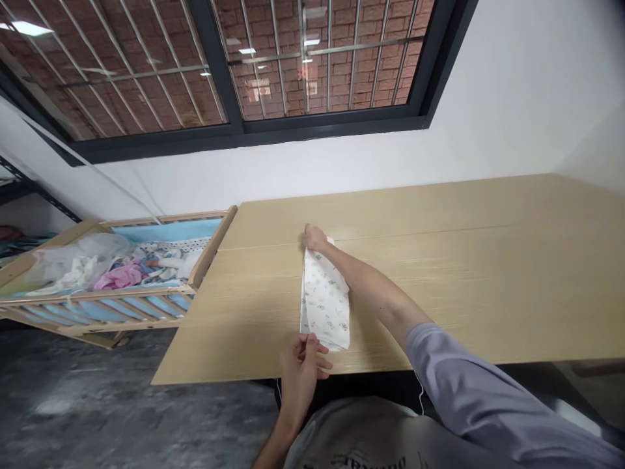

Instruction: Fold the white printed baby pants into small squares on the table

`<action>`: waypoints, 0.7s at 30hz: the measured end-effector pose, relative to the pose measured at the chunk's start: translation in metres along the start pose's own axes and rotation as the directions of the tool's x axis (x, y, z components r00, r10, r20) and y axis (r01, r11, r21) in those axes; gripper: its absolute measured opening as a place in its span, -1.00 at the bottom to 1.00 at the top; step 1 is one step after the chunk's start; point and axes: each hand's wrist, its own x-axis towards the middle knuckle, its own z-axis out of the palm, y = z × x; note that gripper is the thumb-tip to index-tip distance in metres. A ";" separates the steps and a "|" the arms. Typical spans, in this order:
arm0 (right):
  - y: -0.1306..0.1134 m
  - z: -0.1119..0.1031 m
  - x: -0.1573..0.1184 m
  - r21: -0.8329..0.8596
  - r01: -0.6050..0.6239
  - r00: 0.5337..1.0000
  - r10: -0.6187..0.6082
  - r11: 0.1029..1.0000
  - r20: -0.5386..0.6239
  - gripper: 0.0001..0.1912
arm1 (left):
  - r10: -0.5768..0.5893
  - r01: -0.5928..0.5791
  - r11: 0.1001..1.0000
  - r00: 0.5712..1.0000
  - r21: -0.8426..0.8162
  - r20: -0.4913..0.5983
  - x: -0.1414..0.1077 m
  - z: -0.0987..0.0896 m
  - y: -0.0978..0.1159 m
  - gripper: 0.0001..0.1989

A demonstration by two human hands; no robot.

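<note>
A white cloth (328,303) with a small scattered print lies folded into a long narrow shape on the wood-coloured table (439,273). At its far end, my right hand (315,238) is closed on the left corner, with that arm reaching across the cloth's right side. My left hand (303,361) is by the near left corner, close to the table's front edge. Its thumb and index finger pinch the cloth's edge there, while the other fingers stick out loosely. Exactly what lies under the fingers is partly hidden.
Left of the table stands a wooden crib (215,251) with blue lining, holding a pink cloth (122,273) and other crumpled fabrics. A white wall (312,166) and a barred, dark-framed window (332,122) are behind the table. Grey floor (97,404) shows at lower left.
</note>
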 end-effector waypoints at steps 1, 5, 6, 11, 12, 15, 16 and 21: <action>-0.002 0.002 -0.001 -0.005 -0.002 1.000 0.002 1.000 0.005 -0.62 | -0.005 0.005 1.000 1.000 0.008 -0.007 0.001 -0.002 -0.001 -0.43; -0.003 0.007 -0.005 -0.014 -0.008 1.000 0.009 1.000 0.016 -0.63 | -0.015 0.016 0.999 0.999 0.041 -0.028 0.002 -0.010 -0.003 -0.43; -0.003 0.007 -0.005 -0.014 -0.008 1.000 0.009 1.000 0.019 -0.63 | -0.017 0.019 0.999 0.999 0.047 -0.034 0.001 -0.012 -0.003 -0.44; 0.000 0.012 -0.004 -0.011 -0.009 1.000 0.009 1.000 0.026 -0.71 | -0.014 0.018 0.997 0.998 0.077 -0.056 0.002 -0.020 -0.004 -0.45; 0.000 0.013 -0.004 -0.009 -0.009 1.000 0.009 1.000 0.024 -0.71 | -0.015 0.020 0.996 0.998 0.087 -0.055 0.003 -0.021 -0.005 -0.45; 0.002 0.015 -0.005 0.004 -0.003 1.000 0.003 1.000 0.016 -0.71 | -0.049 0.054 0.988 0.998 0.142 -0.039 0.007 -0.024 -0.008 -0.44; 0.003 0.015 -0.005 0.012 0.002 1.000 -0.003 1.000 0.011 -0.71 | -0.068 0.071 0.983 0.997 0.171 -0.026 0.008 -0.025 -0.010 -0.44; 0.006 0.009 -0.014 0.063 0.085 0.996 -0.083 0.994 -0.036 -0.74 | -0.043 0.029 0.924 0.999 0.381 0.030 0.004 -0.036 -0.011 -0.47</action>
